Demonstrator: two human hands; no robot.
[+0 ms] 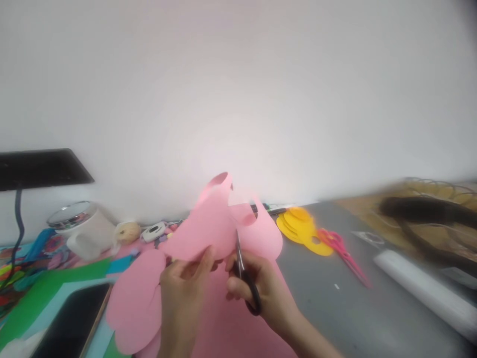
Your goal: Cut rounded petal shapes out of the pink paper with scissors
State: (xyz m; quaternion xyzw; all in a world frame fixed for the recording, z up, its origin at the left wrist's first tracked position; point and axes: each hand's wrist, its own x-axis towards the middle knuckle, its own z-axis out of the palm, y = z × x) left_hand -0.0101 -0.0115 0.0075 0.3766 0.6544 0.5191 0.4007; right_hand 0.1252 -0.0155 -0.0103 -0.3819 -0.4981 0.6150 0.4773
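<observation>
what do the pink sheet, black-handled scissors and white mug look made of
Pink sheet: probably paper, card or thin foam, matte, since it bends into smooth curves. Black-handled scissors: likely metal blades, from their grey sheen; handles, solid black, perhaps plastic. White mug: possibly glazed ceramic, smooth-looking; its lid mirror-bright, perhaps metal.

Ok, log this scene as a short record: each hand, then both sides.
Left hand: gripping a curved pink paper-like sheet
Right hand: holding black-handled metal scissors, blades up at the sheet
To the left: rounded pink paper-like cutouts, black-screened rectangular phone, white mug with shiny lid
To the right: rounded yellow paper-like cutouts, bright pink scissors
Surface: grey tabletop
</observation>
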